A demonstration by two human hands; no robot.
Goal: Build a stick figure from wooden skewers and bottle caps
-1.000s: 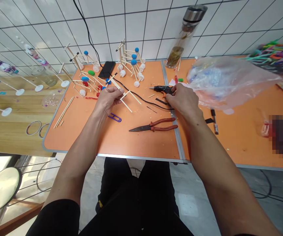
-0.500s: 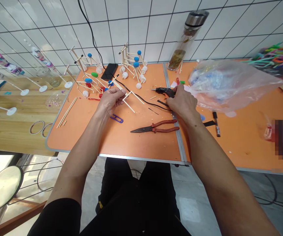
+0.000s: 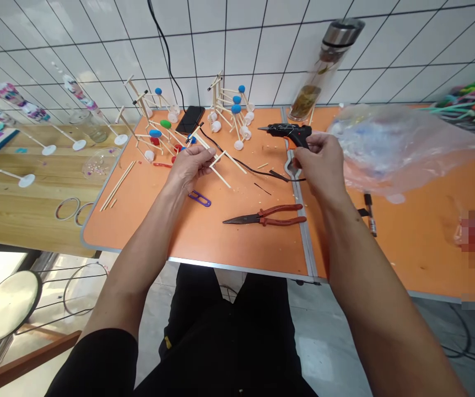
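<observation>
Between the thumb and fingers of my left hand [image 3: 190, 165] is a small frame of joined wooden sticks [image 3: 221, 172], held above the orange table [image 3: 237, 240]. My right hand [image 3: 324, 160] grips a black glue gun [image 3: 286, 131] by its handle, raised off the table with the nozzle pointing left. Below and between the hands lie long-nose pliers [image 3: 264, 215] with red handles. A purple plastic clip [image 3: 200, 198] rests just under my left hand. Loose wooden sticks [image 3: 117, 186] lie to the left.
Several stick models with blue balls [image 3: 236, 105] and white wheels stand at the back, beside a black phone [image 3: 190, 119]. A tea bottle [image 3: 324, 69] and a plastic bag [image 3: 394, 149] are at the right. A marker [image 3: 370, 214] lies nearby. A black cord [image 3: 249, 167] crosses the table.
My right hand has lifted the glue gun from the tabletop and its grip now shows around the handle. My left hand keeps the stick frame nearly still. The view has shifted slightly.
</observation>
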